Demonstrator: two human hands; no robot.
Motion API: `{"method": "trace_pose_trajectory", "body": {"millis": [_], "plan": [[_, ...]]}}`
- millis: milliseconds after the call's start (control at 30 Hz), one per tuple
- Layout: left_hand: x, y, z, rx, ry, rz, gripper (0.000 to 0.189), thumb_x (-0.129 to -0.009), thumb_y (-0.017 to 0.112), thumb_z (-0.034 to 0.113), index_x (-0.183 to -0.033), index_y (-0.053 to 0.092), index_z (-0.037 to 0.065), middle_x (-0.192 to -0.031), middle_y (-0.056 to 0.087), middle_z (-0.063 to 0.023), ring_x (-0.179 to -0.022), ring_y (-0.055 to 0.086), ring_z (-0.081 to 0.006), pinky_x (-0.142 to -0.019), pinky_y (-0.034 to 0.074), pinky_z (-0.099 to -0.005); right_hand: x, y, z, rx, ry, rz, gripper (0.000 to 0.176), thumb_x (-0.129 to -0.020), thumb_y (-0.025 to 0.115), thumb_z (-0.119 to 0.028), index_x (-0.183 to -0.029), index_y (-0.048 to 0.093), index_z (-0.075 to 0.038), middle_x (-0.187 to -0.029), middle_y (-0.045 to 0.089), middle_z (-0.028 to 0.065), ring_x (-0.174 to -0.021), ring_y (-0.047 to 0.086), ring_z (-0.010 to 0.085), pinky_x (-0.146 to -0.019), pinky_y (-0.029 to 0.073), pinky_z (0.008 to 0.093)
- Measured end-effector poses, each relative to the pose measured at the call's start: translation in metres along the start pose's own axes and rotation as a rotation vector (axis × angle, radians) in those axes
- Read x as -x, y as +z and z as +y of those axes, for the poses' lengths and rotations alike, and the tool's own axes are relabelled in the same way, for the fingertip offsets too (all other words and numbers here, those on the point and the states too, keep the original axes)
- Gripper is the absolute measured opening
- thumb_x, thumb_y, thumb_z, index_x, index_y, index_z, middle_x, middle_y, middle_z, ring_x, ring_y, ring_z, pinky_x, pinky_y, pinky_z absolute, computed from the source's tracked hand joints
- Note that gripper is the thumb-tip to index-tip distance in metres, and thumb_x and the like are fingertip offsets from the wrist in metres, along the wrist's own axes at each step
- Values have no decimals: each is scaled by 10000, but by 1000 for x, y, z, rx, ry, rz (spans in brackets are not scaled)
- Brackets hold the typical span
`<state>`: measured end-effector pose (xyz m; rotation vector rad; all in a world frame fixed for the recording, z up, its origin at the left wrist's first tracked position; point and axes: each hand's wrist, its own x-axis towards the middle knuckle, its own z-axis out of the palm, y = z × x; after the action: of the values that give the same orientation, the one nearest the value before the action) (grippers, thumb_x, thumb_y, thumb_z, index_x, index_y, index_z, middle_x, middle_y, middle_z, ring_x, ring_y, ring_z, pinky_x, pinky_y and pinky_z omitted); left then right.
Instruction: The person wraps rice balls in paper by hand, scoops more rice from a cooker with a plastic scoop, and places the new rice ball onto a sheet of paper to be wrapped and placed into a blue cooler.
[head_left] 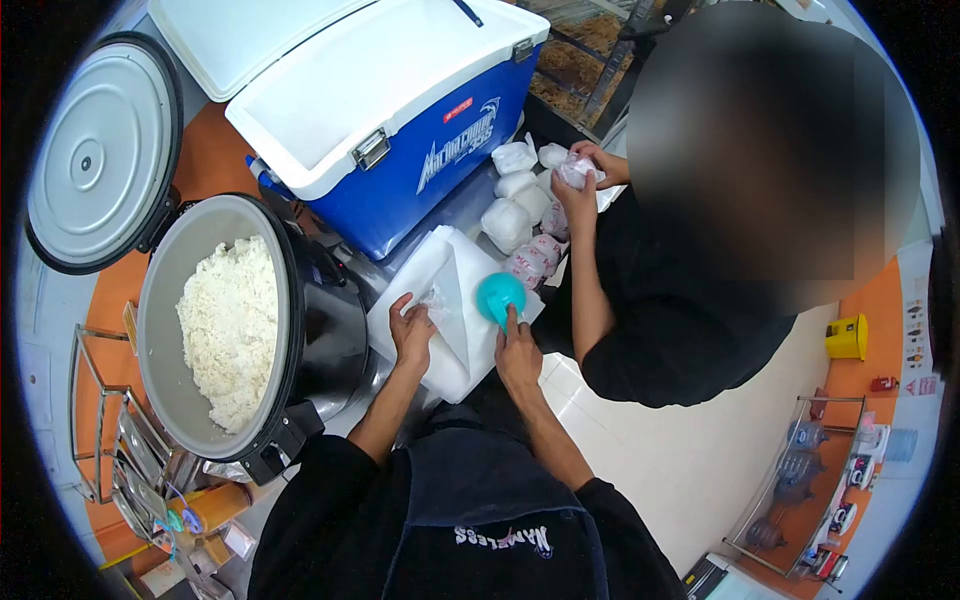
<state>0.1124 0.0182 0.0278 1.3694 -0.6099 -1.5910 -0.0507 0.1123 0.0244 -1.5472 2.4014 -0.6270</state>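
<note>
Head view: left hand (410, 332) sits mid-frame, fingers bent and parted, over the white sheets (445, 375), fingertips at a crumpled bit of clear plastic (435, 300). Can't tell whether it pinches the plastic or only touches it. Right hand (518, 355), just right of frame centre, is closed around the handle of the turquoise scoop (498, 293), index finger laid along the handle. Scoop is at frame centre, over the right part of the white sheets, rounded side facing the camera; what's in it doesn't show.

Rice cooker (222, 210) at left of frame, tilted in this view, with a large mass of white rice (232, 330) inside; round lid (95, 155) swung up at upper left. Blue-and-white cooler (445, 150) at upper centre, lid raised, fish logo and lettering on the front.

Wrapped bundles (508, 224) are grouped between cooler and scoop, some plain white, some with reddish print, on the shiny surface (462, 208). Co-worker (680, 320) at upper right, dark top; the co-worker's hands (580, 178) are both curled around another wrapped bundle (577, 171), right above the group. Lower right: rack (800, 480) with large clear bottles; yellow container (847, 337) at far right.
</note>
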Motion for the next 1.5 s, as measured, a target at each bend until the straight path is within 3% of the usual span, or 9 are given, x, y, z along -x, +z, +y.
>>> {"method": "trace_pose_trajectory", "body": {"millis": [200,433,600,667,833,967,1167,1300,1500], "plan": [[2,-2,-6,41,-37,63,431,-920,557,73,-1298,355,114,-1021,540,-66,-864,536,-141,-754,480,-345,15,-6,-18,-244,-120,68,527,-894,601,-156,-1392,442,-90,-873,580,162,-691,617,349,-582,508,466],[8,4,-2,86,-34,78,433,-918,554,47,-1289,334,89,-960,518,-82,-726,492,-110,-642,480,-295,14,-6,-14,-180,-57,44,516,-895,602,-153,-1385,454,-88,-845,569,153,-677,613,337,-574,506,449],[8,7,-4,119,-23,45,432,-916,555,33,-1285,336,86,-954,516,-77,-693,481,-100,-613,468,-286,17,-7,-17,-115,-148,20,498,-903,601,-149,-1373,463,-59,-830,573,155,-658,611,338,-570,506,451],[9,7,-3,122,-17,53,431,-915,555,28,-1283,337,84,-951,516,-76,-681,476,-97,-598,461,-281,14,-5,-10,-129,-44,110,489,-904,603,-150,-1367,471,-60,-820,574,155,-659,607,340,-579,502,449],[6,9,-4,123,-35,60,430,-913,565,32,-1277,344,96,-913,510,-56,-656,467,-90,-544,421,-252,17,-10,-20,-210,-147,26,474,-914,584,-148,-1363,471,-48,-827,589,192,-689,616,365,-607,500,448],[9,11,1,172,-74,70,430,-912,571,37,-1273,349,108,-894,507,-47,-639,453,-83,-535,405,-244,17,-3,-8,-147,-63,15,521,-931,564,-207,-1411,415,-71,-873,584,187,-697,626,372,-568,515,471],[4,10,-4,251,-128,30,428,-920,562,29,-1272,346,139,-866,499,-28,-590,404,-75,-519,374,-242,18,-11,-22,-189,-105,-8,484,-932,570,-170,-1375,439,-27,-851,595,222,-748,624,371,-655,505,457],[3,7,-7,289,-134,-5,421,-932,539,24,-1274,336,162,-872,499,-26,-578,390,-74,-534,386,-260,13,-11,-11,-164,34,24,477,-945,547,-181,-1380,430,-23,-876,591,224,-774,623,378,-660,506,468],[7,10,-5,207,-102,-18,409,-938,530,34,-1274,334,160,-903,501,-32,-601,416,-74,-552,410,-263,14,-6,-16,-111,-53,-51,474,-940,550,-194,-1387,443,-78,-899,590,220,-774,620,394,-670,517,479]]}}
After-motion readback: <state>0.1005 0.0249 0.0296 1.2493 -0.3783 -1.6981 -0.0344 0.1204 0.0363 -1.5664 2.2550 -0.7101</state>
